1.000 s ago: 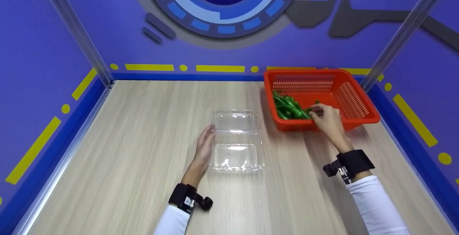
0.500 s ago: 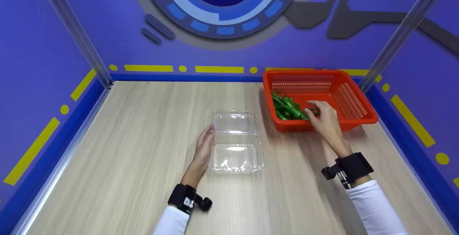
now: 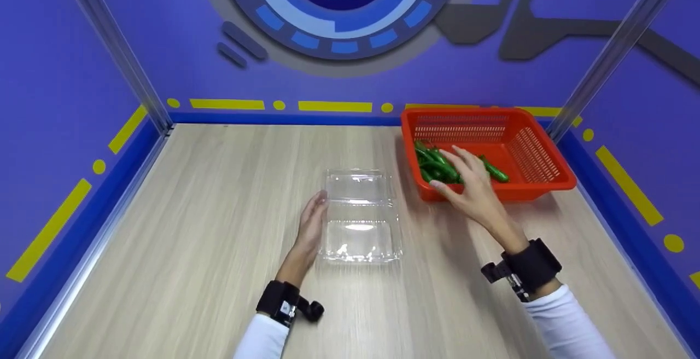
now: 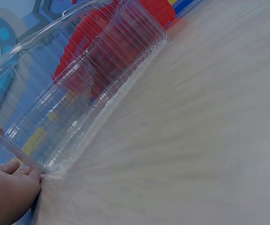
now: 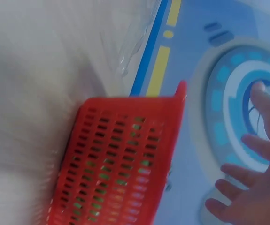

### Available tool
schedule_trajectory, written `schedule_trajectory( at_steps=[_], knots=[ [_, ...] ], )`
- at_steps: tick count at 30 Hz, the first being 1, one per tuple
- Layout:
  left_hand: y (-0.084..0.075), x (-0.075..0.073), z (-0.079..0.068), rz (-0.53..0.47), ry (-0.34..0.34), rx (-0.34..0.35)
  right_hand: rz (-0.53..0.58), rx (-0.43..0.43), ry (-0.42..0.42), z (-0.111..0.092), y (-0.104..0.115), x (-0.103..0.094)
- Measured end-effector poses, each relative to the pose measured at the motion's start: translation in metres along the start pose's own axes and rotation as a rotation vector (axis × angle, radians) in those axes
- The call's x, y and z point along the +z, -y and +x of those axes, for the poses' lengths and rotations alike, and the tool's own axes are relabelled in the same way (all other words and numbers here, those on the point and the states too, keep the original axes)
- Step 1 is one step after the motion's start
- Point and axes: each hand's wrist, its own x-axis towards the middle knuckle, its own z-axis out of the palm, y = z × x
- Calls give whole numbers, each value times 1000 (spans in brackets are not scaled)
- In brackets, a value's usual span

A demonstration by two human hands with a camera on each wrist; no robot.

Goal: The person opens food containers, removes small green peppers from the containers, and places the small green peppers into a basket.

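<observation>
My left hand [image 3: 311, 225] rests its fingers against the left side of a clear plastic clamshell box [image 3: 361, 238], which lies unfolded on the table. In the left wrist view that hand [image 4: 12, 187] touches the corner of the box [image 4: 88, 84]. Over the front of a red plastic basket [image 3: 541, 186], my right hand [image 3: 471, 189] spreads its fingers above a heap of green chili peppers [image 3: 432, 162]. One chili pepper [image 3: 494, 169] lies apart, to the right of that hand. The right wrist view shows the hand [image 5: 252, 187] with fingers spread and nothing between them.
The pale wooden table [image 3: 219, 227] is bounded by blue panels with yellow dashes [image 3: 227, 103]. The basket stands at the back right, near the corner post [image 3: 607, 52]. Its slotted side wall [image 5: 111, 159] fills much of the right wrist view.
My right hand was at the single chili pepper by the basket's front. It has let go, opened and moved left over the heap, leaving that pepper farther right. The left hand stays put.
</observation>
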Motion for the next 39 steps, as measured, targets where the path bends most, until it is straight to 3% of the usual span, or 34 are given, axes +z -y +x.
schedule_trajectory(
  at_steps=[12, 26, 32, 39],
  knots=[
    [2, 1, 4, 12, 8, -15, -80, -193, 219, -20, 23, 18],
    [1, -1, 5, -18, 6, 15, -74, -230, 290, -34, 20, 36],
    [3, -1, 4, -12, -8, -9, -51, -213, 330, -40, 19, 41],
    [1, -14, 9, -131, 72, 2, -56, -196, 344, -44, 17, 41]
  ],
)
